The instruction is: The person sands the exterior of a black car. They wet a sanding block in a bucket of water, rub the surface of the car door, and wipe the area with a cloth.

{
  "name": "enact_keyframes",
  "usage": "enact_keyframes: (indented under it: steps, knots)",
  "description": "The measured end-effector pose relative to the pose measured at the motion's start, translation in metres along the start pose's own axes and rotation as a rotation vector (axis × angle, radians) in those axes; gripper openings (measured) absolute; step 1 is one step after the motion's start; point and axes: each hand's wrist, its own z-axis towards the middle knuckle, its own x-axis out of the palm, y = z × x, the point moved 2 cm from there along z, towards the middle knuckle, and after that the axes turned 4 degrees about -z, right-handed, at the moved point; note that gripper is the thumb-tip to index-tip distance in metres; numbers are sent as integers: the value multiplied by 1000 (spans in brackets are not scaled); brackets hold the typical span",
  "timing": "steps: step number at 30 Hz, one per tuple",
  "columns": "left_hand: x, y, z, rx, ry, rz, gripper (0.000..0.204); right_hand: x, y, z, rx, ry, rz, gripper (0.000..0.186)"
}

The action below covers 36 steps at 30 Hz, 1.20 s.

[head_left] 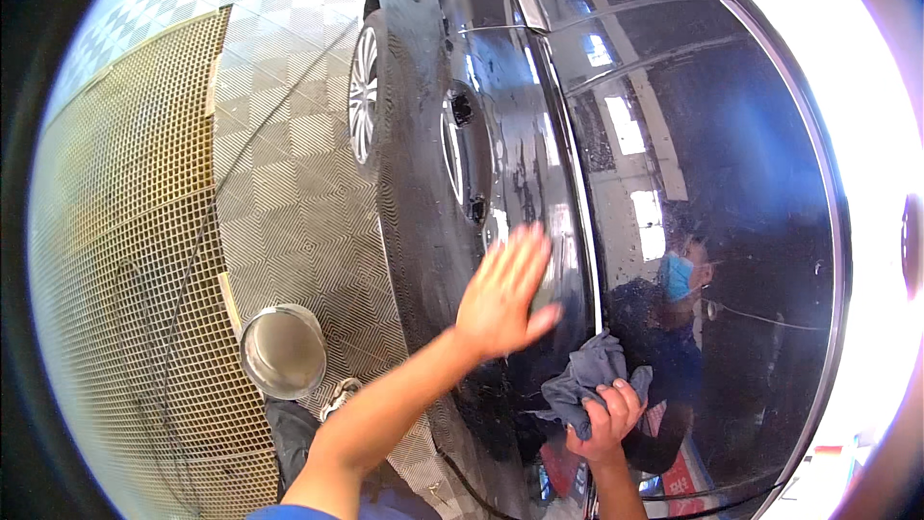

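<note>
A wet black car (525, 149) fills the middle and right, its side panels streaked with water. My left hand (505, 294) lies over the door panel just below the door handle (450, 154), fingers stretched out and a little blurred; whether the palm touches the paint I cannot tell. Bunched in my right hand (608, 421) is a dark grey cloth (592, 376). It rests at the lower edge of the dark side window (731, 164), by the bright trim strip (589, 270). Part of the cloth is hidden by my fingers.
To the left stands a round bucket (284, 351) beside my leg and shoe. Yellow floor grating (135, 221) borders grey patterned tiles (289, 183), and a thin dark hose (262, 130) crosses both. A car wheel (364, 96) shows farther ahead.
</note>
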Motion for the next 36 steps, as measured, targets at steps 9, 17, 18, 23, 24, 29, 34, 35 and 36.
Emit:
enact_keyframes:
  steps: [9, 17, 18, 23, 24, 29, 34, 35, 36]
  knots:
    - [20, -35, -83, -150, -121, 21, 74, 1, 9, 16, 27, -88, 32, 37]
    - [-21, 41, -309, -840, -86, -106, 49, 3, 11, 21, -12, -123, -31, 39]
    - [-35, 71, -347, -989, -162, -73, 46, 6, 16, 23, -24, -86, -82, 40]
    - [-113, 160, -460, -1406, -5, 138, 44, 17, 87, 45, 61, 75, -34, 36]
    - [-119, 162, -467, -1508, -37, 83, 50, 24, 114, 50, 125, 147, 58, 36]
    - [-185, 219, -528, -1409, 79, 58, 65, 147, 307, 76, 329, 317, 605, 27]
    - [-273, 224, -517, -1256, 184, -157, 48, 246, 436, 37, 839, 732, 701, 54]
    - [-299, 224, -515, -1193, 180, -122, 47, 259, 452, 33, 821, 813, 656, 54]
    - [-318, 227, -510, -1166, 118, -171, 44, 277, 449, 24, 777, 900, 649, 55]
